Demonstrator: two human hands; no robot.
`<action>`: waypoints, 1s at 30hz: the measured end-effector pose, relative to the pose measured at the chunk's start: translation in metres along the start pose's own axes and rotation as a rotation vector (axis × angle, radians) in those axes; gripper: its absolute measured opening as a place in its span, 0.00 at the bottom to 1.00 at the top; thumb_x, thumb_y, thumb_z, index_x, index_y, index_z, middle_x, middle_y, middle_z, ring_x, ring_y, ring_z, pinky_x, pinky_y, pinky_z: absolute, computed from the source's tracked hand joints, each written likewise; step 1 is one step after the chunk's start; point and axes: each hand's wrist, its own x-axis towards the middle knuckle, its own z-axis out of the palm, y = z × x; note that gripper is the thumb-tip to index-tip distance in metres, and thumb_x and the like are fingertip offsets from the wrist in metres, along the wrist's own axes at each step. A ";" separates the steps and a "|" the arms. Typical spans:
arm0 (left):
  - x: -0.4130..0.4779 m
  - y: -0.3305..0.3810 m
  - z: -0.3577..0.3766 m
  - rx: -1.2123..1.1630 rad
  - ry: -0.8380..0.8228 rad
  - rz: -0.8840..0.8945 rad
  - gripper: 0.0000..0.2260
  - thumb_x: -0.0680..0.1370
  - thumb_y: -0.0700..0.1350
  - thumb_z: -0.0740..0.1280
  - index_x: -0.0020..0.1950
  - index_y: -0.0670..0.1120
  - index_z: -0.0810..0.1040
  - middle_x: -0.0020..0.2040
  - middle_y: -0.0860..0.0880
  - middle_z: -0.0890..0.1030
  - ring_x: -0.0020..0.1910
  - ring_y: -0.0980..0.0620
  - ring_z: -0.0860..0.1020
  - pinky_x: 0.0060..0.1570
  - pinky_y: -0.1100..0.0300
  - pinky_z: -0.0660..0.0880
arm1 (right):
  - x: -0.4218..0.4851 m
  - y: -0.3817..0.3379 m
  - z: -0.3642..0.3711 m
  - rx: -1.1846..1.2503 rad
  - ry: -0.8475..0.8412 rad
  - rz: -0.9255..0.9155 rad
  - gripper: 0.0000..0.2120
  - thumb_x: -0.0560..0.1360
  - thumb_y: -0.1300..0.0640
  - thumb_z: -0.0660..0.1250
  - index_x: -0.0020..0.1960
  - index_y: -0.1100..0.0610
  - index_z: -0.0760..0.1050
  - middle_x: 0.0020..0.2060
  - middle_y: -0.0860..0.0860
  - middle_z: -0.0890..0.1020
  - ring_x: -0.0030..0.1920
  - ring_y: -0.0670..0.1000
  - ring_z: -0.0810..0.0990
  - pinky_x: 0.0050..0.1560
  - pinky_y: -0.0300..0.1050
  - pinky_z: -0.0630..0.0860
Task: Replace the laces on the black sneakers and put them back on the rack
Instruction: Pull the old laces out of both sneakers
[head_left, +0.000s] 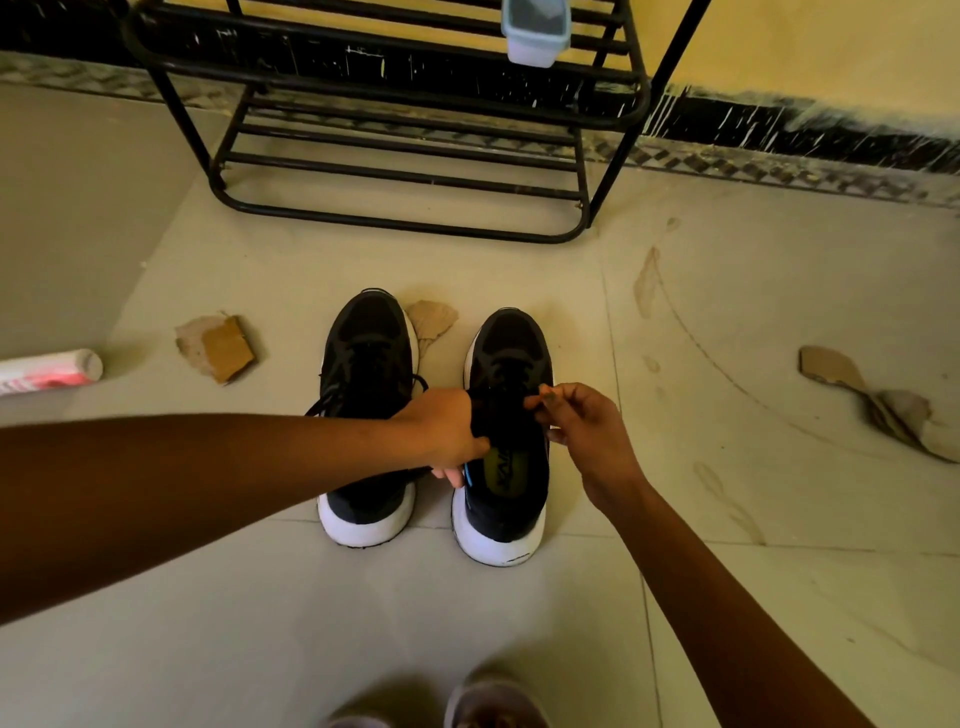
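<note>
Head view, both hands working at the right-hand black sneaker (506, 436), which is standing toes-forward on the tiled floor (675, 322) in front of the black metal shoe rack (400, 171). The left hand (447, 434) is reaching across the left-hand black sneaker (366, 415), and its fingers are closing on the near side of the right-hand sneaker's collar, bracing it. The right hand (582, 431) is pinching the black lace (532, 401) between thumb and forefinger at the top eyelets; the lace end itself is too dark against the upper to trace. Both sneakers are sitting side by side, just short of the rack, whose lower rungs are standing bare. Loose lace is trailing from the left-hand sneaker's near side. Scraps of cardboard (223, 348) are lying to the left of the pair and between the two toes. Judged risks: the pinched lace could slip from the fingers and pull back out of its eyelet if the brace loosens, and black on black is making a skipped eyelet easy to miss.
</note>
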 end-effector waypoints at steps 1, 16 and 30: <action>0.000 0.000 0.000 -0.002 0.008 0.003 0.16 0.79 0.43 0.61 0.31 0.43 0.69 0.39 0.41 0.84 0.28 0.55 0.77 0.42 0.62 0.77 | 0.001 0.000 0.000 0.053 0.006 0.008 0.07 0.79 0.59 0.62 0.42 0.58 0.74 0.36 0.50 0.82 0.39 0.48 0.78 0.46 0.44 0.74; 0.000 0.000 0.002 -0.097 0.035 -0.044 0.15 0.78 0.43 0.63 0.32 0.43 0.71 0.30 0.46 0.80 0.29 0.52 0.77 0.48 0.57 0.79 | 0.008 -0.010 -0.025 -0.625 0.284 -0.305 0.02 0.74 0.61 0.69 0.45 0.54 0.78 0.36 0.48 0.80 0.35 0.48 0.78 0.36 0.38 0.74; 0.001 0.002 0.002 -0.183 -0.043 -0.132 0.12 0.79 0.45 0.61 0.43 0.36 0.75 0.43 0.38 0.84 0.41 0.45 0.82 0.53 0.56 0.77 | 0.011 -0.009 -0.043 -0.814 0.415 -0.437 0.06 0.72 0.52 0.71 0.44 0.53 0.76 0.33 0.48 0.76 0.34 0.48 0.75 0.32 0.39 0.67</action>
